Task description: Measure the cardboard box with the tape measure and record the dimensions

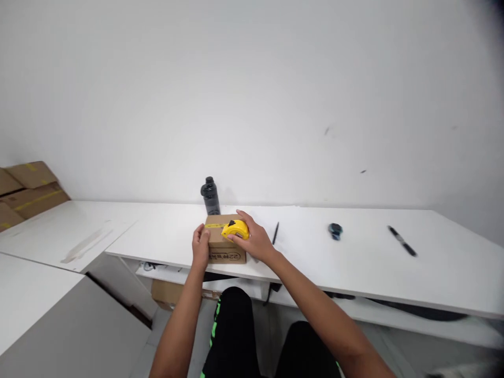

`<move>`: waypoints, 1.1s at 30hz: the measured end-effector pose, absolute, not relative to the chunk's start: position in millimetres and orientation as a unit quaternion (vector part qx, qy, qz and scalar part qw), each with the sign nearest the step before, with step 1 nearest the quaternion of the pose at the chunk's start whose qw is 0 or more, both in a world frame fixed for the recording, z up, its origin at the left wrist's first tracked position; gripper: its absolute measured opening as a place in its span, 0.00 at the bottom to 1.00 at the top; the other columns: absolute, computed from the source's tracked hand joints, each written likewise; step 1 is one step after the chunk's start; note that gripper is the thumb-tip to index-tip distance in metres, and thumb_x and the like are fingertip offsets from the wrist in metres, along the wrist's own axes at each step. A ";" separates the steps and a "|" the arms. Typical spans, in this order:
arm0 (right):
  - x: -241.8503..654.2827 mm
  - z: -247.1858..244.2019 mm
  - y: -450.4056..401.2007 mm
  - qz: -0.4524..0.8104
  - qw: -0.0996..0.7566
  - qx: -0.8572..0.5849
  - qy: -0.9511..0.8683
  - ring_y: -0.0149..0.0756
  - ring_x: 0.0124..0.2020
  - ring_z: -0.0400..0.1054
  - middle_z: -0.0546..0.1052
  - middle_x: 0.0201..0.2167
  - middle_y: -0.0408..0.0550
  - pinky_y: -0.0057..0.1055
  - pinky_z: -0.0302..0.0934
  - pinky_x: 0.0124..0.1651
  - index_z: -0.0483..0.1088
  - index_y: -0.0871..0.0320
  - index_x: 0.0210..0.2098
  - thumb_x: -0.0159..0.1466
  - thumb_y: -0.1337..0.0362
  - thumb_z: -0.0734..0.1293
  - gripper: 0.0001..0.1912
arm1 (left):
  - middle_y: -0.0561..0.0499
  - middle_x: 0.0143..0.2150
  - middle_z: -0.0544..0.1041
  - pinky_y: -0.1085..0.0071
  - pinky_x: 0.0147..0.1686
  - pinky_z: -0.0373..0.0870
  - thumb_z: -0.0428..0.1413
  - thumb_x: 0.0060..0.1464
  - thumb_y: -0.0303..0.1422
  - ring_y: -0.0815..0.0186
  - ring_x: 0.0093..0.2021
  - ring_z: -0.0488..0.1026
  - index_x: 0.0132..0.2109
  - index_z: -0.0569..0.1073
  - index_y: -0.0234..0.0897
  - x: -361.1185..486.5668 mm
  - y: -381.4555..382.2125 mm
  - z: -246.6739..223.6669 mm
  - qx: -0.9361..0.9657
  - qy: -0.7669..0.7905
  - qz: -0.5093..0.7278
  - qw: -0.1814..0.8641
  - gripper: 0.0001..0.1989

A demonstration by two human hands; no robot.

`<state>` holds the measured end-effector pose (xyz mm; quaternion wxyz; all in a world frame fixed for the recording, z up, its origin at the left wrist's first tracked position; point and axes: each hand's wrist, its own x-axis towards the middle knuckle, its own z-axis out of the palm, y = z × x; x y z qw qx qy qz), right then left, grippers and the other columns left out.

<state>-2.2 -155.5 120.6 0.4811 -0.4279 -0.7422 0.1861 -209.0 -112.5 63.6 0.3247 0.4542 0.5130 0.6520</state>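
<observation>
A small brown cardboard box (227, 243) with dark print on its front sits near the table's front edge. My left hand (200, 247) is closed at the box's left side, its thumb against the top edge. In my right hand (255, 239) is a yellow tape measure (237, 229), gripped between thumb and fingers over the box's right part. A yellow strip with dark marks (213, 226) runs across the box top between the hands; whether it is packing tape or the measure's blade, I cannot tell.
Behind the box stands a dark bottle (211, 196). To the right lie a pen (275, 233), a small dark roundish object (335, 231) and a black marker (401, 241) on the white table (362, 262). Cardboard boxes (35, 191) are stacked far left. A shelf (252, 287) runs below.
</observation>
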 end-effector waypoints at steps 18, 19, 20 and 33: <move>48.2 31.0 -179.7 0.320 0.583 -0.461 -0.587 0.41 0.56 0.63 0.66 0.56 0.55 0.41 0.58 0.59 0.47 0.54 0.66 0.70 0.48 0.50 0.29 | 0.43 0.47 0.76 0.63 0.49 0.69 0.49 0.54 0.58 0.58 0.48 0.74 0.51 0.66 0.37 -57.1 -171.2 34.5 0.511 0.450 0.545 0.489 0.31; 64.9 29.2 -168.4 0.286 0.558 -0.485 -0.610 0.40 0.57 0.63 0.67 0.56 0.56 0.42 0.58 0.59 0.50 0.55 0.66 0.70 0.50 0.48 0.28 | 0.43 0.45 0.76 0.63 0.48 0.69 0.50 0.53 0.59 0.58 0.46 0.74 0.50 0.66 0.36 -55.0 -159.2 31.6 0.513 0.447 0.542 0.493 0.31; 83.2 28.3 -156.2 0.240 0.535 -0.517 -0.623 0.40 0.57 0.63 0.67 0.56 0.56 0.43 0.57 0.59 0.51 0.57 0.66 0.71 0.52 0.46 0.28 | 0.43 0.45 0.76 0.64 0.47 0.69 0.51 0.52 0.59 0.59 0.45 0.74 0.49 0.66 0.37 -53.9 -147.7 29.6 0.523 0.442 0.532 0.498 0.31; 157.1 18.1 -176.8 -0.029 0.084 -0.685 -0.723 0.48 0.50 0.67 0.76 0.46 0.55 0.63 0.36 0.62 0.74 0.53 0.47 0.69 0.58 0.57 0.16 | 0.52 0.31 0.75 0.66 0.38 0.67 0.55 0.52 0.50 0.60 0.33 0.71 0.39 0.71 0.41 -38.8 -69.8 36.1 0.791 0.373 0.255 0.413 0.17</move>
